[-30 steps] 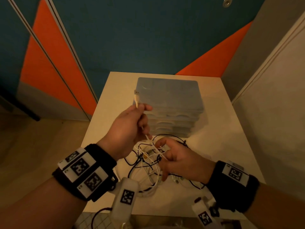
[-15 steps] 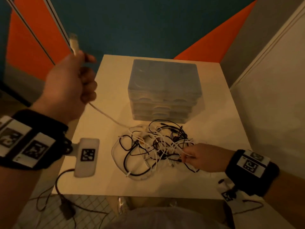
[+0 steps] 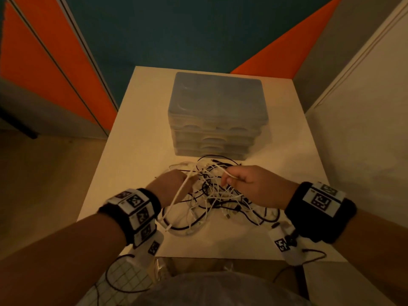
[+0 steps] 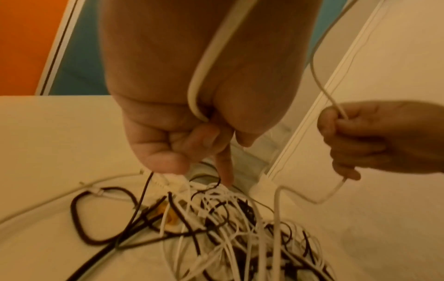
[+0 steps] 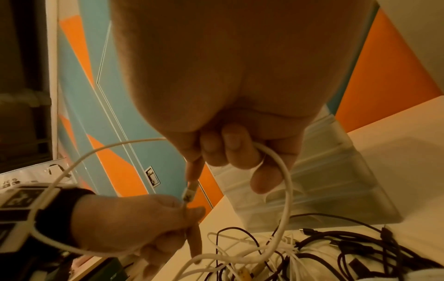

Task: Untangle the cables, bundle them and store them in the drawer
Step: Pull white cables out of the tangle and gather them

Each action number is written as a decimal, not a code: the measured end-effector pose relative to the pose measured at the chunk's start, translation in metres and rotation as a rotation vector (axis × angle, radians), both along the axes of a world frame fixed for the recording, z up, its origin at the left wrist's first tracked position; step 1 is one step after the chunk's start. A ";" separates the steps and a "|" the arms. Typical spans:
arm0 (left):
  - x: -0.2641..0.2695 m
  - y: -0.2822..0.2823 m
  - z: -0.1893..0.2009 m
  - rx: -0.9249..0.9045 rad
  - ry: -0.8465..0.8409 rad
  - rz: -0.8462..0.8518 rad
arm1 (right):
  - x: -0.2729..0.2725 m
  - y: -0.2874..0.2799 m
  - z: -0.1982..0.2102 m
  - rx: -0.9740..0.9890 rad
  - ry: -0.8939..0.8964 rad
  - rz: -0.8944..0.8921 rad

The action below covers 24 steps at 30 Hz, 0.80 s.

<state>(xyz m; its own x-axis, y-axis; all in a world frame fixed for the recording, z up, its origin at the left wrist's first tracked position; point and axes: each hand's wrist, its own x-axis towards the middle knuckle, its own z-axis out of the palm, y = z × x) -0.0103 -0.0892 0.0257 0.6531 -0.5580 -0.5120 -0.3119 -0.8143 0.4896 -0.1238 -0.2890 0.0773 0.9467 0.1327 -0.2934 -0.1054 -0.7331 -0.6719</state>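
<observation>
A tangle of white and black cables lies on the pale table, in front of a translucent drawer unit whose drawers are all closed. My left hand is over the pile's left edge. It grips a thick white cable in its curled fingers, with the index finger pointing down. My right hand is over the pile's right part and pinches a strand of white cable, which loops under its fingers. In the right wrist view a plug sticks up from the left hand.
The drawer unit stands just behind the pile. A white wall borders the table on the right, and orange and blue panels stand behind and to the left. Wrist-camera leads hang below the table's front edge.
My left hand has come down from high on the left, with the white cable end, to the pile. My right hand has risen from the pile's right side and now holds a white strand.
</observation>
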 end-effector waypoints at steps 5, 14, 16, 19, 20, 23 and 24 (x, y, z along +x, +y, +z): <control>-0.002 -0.009 -0.020 0.106 0.024 -0.053 | -0.003 0.001 -0.001 0.016 -0.006 -0.014; 0.006 0.000 -0.020 0.019 0.069 -0.019 | -0.007 -0.007 -0.008 -0.001 0.012 -0.029; 0.007 0.003 -0.003 -0.067 0.031 -0.037 | -0.005 -0.009 -0.012 -0.027 0.002 -0.057; 0.006 0.010 0.030 -0.182 0.027 -0.070 | 0.000 -0.011 -0.018 -0.034 0.036 -0.091; 0.005 0.013 0.041 -0.215 0.039 -0.092 | 0.001 -0.010 -0.019 -0.026 0.054 -0.080; 0.003 0.016 0.070 -0.306 0.129 -0.183 | 0.007 -0.004 -0.022 -0.009 0.067 -0.021; 0.002 0.017 0.078 -0.330 0.162 -0.197 | 0.009 -0.002 -0.023 -0.023 0.050 -0.003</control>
